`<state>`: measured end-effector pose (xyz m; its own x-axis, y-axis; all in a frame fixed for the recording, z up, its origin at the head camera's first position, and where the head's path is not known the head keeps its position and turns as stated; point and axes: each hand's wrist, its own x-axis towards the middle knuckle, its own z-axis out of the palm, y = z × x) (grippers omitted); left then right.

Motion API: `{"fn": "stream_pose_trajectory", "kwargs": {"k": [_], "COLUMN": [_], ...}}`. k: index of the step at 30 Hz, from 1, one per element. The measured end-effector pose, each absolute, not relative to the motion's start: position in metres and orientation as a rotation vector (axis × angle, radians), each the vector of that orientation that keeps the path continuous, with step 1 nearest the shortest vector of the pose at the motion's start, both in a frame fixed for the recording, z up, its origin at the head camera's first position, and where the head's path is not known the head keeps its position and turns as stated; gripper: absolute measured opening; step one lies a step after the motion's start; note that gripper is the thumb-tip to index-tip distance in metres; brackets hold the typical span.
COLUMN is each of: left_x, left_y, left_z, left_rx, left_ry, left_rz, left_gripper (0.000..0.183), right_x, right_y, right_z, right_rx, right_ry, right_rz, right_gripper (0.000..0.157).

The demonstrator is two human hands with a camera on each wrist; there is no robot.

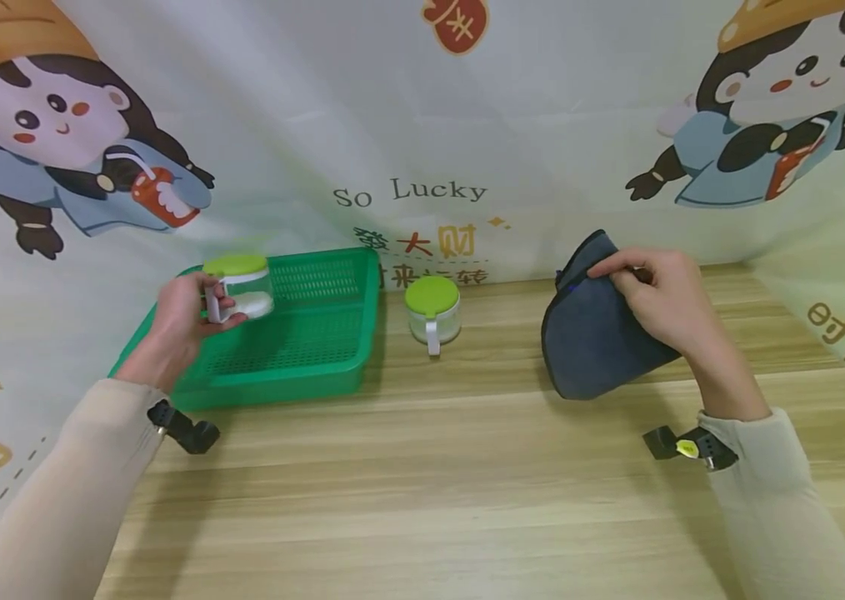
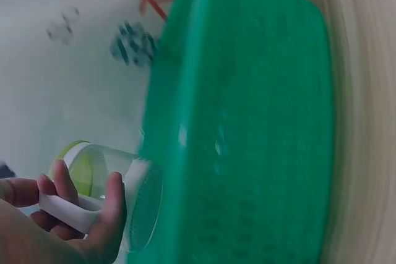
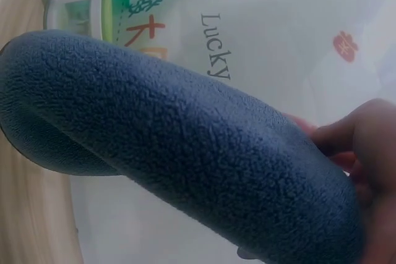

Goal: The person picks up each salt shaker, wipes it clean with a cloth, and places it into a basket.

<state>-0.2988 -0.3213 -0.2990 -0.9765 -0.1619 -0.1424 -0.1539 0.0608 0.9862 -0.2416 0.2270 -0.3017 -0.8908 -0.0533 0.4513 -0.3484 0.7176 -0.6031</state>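
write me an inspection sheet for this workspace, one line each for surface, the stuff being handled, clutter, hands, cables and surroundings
Surface: pale wood-grain table.
Handled things: held jar, green-lidded, at the green basket; folded blue-grey cloth, lifted at its far end; second jar, also green-lidded, upright on the table between basket and cloth.
Clutter: nothing seen.
Hands: left hand grips the held jar by its handle; right hand pinches the cloth.
Cables: nothing seen.
Surroundings: printed sheet behind the table, lettered So Lucky.
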Motion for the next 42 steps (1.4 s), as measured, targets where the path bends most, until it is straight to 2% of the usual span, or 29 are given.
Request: {"fn": "stream_pose_trajectory", "kwargs": {"k": [9, 15, 23, 33, 42], "left_x": [-0.319, -0.334, -0.341, -0.339, -0.337], "left_y": [-0.35, -0.355, -0.367, -0.382, -0.385], "left_z": [-0.316, -0.321, -0.329, -0.32, -0.331], "left_rx": [0.578, 0.588, 0.595, 0.55, 0.466], "left_ry": [-2.428, -2.489, -2.538, -2.901, -3.087], "left_rz": [-2.018, -2.053, -2.173, -2.054, -1.964], "left_gripper": [0.02, 0.038, 0.02, 0.027, 0.032], "right_x": [-0.244, -0.245, -0.247, -0.246, -0.247], "right_y": [0.228, 0.231, 0.23, 0.234, 0.235], "right_z": [-0.306, -0.303, -0.302, -0.303, -0.305], "right_rx": [0.306, 0.29, 0.323, 0.322, 0.316], "right_ry": [-2.626, -2.64, -2.691, -2.674, -2.688], "right_rz": [1.027, 1.047, 1.067, 1.057, 1.039], "right_gripper": [0.029, 0.03, 0.031, 0.03, 0.029]}}
